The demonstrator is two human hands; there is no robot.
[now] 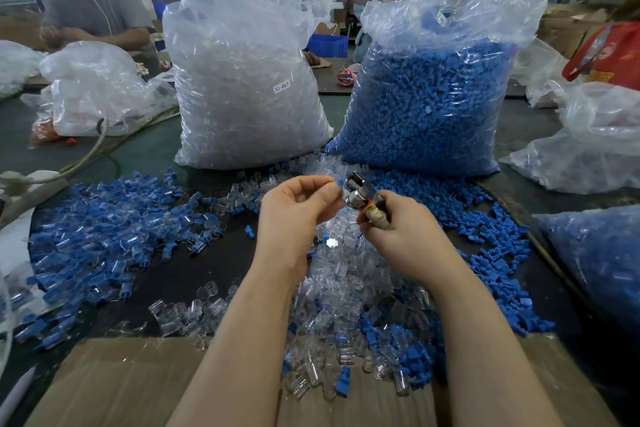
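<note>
Left hand (294,215) pinches one small part (337,183); right hand (405,236) grips one metal tool (360,198).

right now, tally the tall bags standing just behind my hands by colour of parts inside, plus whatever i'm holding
Bag of clear parts: 1
Bag of blue parts: 1
Metal tool, gripped by the right hand: 1
Small part, pinched by the left hand: 1
Total: 4
</note>
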